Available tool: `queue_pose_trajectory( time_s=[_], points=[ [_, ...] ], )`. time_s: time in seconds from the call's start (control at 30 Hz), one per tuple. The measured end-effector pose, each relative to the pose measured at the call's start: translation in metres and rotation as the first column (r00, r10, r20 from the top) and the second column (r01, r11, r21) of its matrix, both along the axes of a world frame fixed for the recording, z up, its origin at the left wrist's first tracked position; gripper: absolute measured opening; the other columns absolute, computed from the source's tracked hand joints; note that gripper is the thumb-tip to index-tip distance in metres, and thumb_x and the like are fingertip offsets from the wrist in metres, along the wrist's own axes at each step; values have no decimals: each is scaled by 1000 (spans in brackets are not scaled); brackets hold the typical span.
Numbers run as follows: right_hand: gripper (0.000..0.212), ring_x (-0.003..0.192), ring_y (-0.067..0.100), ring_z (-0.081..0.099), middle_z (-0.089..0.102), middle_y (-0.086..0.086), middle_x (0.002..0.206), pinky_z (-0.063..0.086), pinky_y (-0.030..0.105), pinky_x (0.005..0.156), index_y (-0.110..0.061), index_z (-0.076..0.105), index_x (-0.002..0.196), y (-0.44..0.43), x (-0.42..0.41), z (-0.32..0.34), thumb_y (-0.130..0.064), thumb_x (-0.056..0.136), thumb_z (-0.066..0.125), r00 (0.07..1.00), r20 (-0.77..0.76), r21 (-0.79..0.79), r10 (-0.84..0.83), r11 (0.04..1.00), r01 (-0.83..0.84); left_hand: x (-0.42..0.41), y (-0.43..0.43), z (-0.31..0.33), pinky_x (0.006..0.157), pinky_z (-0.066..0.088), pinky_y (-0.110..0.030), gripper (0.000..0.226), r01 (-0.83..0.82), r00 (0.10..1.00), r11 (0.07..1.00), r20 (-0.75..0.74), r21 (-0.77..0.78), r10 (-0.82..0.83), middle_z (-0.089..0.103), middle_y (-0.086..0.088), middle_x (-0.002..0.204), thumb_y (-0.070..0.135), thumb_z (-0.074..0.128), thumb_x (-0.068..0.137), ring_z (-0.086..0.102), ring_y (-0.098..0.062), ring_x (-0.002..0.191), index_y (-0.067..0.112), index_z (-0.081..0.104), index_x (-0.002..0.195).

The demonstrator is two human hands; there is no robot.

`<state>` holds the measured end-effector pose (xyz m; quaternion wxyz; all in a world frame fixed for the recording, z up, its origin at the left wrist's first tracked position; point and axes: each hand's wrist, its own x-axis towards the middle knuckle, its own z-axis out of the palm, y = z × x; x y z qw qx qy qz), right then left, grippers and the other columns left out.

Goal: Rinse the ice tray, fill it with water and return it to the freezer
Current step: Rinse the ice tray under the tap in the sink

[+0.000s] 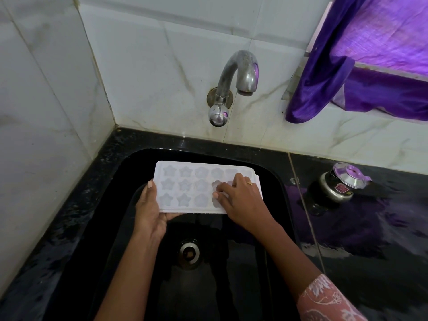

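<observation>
Pink patterned sleeve (324, 300) is sitting closest, bottom R corner, on the right forearm, which is reaching up and L over the sink (243, 262). Bare L forearm is coming up from the bottom edge beside it.

Both arms are meeting at the ice tray (185, 188), a pale whitish tray w/ three rows of star- and flower-shaped cells, open side up. It is hanging roughly level above the far half of the black sink basin, below and in front of the tap (240, 72), and not touching the basin.

Left grip (148, 212) is holding the tray's L end: thumb lying along the top of the L edge, palm and fingers going under the near L corner, so it is closed round the tray. Right grip (240, 198) is lying on top of the tray's R part, palm down, fingers bent, tips pressing into the cells near the middle; it is touching, not clasping. A ring (249, 183) is showing on one finger.

Drain (189, 252) is lying in the basin floor, nearer the camera than the tray. Black glossy worktop (370, 228) is running round the sink; a small steel pot w/ lid (340, 184) is standing on it to the R, well apart from the tray. Purple cloth (347, 72) is hanging top R against the white tiled wall (150, 66).
</observation>
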<state>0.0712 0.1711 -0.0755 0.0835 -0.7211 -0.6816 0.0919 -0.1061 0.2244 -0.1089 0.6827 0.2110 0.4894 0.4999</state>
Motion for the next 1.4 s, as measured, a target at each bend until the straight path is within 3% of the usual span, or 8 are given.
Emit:
queue_pose_trajectory(
  time_s=[0.57, 0.73, 0.9, 1.17, 1.4],
  points=[
    [37, 105, 20, 43, 44, 4, 107, 31, 31, 89, -23, 52, 124, -1, -2, 3, -43, 96, 37, 998, -58, 15, -17, 1000, 17, 0, 3, 0, 47, 56, -37, 41, 0, 1000, 1000, 1, -5, 0, 66, -6, 103, 39, 35, 99, 65, -24, 88, 15, 51, 127],
    [38, 98, 20, 42, 35, 0, 97, 32, 33, 87, -23, 50, 128, 3, -13, 11, -42, 96, 38, 997, -55, 64, 52, 997, -49, 2, 2, 2, 48, 56, -36, 40, 7, 1000, 1000, -9, 3, -7, 66, -5, 102, 40, 35, 98, 65, -23, 88, 16, 52, 125],
    [38, 100, 22, 44, 44, 6, 106, 32, 34, 87, -23, 49, 127, 8, -23, 1, -42, 96, 39, 994, -20, 51, 104, 993, -103, 4, 1, 2, 51, 57, -36, 40, 34, 999, 999, 4, 4, -34, 66, -8, 106, 40, 36, 98, 66, -26, 91, 15, 52, 125],
    [39, 98, 22, 44, 36, 1, 96, 29, 30, 83, -22, 53, 122, 10, -23, 0, -45, 94, 39, 994, -42, 44, 102, 994, -100, 4, 2, 1, 53, 57, -39, 38, 29, 1000, 1000, 3, 1, -29, 66, -8, 106, 39, 37, 98, 66, -26, 90, 16, 52, 124],
    [38, 98, 23, 46, 47, 8, 104, 31, 31, 83, -20, 57, 119, 15, -19, 2, -44, 95, 40, 997, 7, 61, 73, 995, -73, 4, 3, 1, 55, 56, -39, 40, 40, 999, 999, 8, 9, -40, 67, -7, 105, 41, 37, 98, 66, -26, 91, 16, 53, 124]
  ],
)
